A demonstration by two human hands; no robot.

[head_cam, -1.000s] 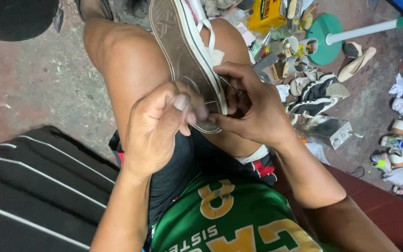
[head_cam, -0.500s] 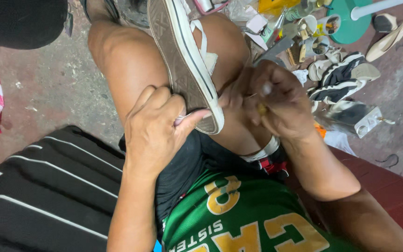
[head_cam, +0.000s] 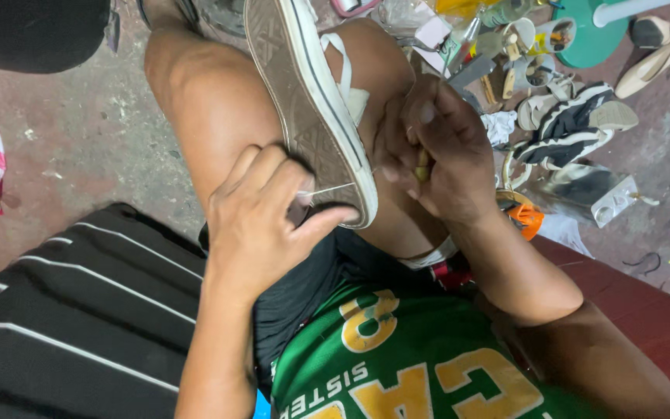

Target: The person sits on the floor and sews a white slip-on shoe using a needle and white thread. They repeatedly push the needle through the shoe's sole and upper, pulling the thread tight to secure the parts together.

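- The canvas sneaker (head_cam: 308, 109) lay sole-up between the person's knees, its toe end pointing back toward the body; I took it as my landmark.
- Its outsole looked worn grey-brown with a diamond tread, edged by a white sidewall carrying a thin dark stripe, and white laces hung off its far side.
- A pale thread (head_cam: 327, 188) ran taut across the toe end of the sneaker, just above the rubber edge.
- My left hand (head_cam: 261, 221) sat at the toe end, fingers curled narrow and pinching that thread, thumb stretched under the sole's tip.
- My right hand (head_cam: 436, 151) was just right of the sneaker, fingers closed tight around a small yellowish tool handle (head_cam: 422, 164); I could not see its tip.
- In my judgement, too hard a pull could snap the thread or tear it through the sidewall, and the hidden point could slip off the rubber toward the left fingers close by.
- The sneaker was only propped on the legs, so a sideways tug might roll it off.
- Right of the sneaker, on the concrete floor (head_cam: 94, 140), lay a black-and-white shoe (head_cam: 575, 124) among other shoes, and a beige sandal (head_cam: 661, 58) beyond.
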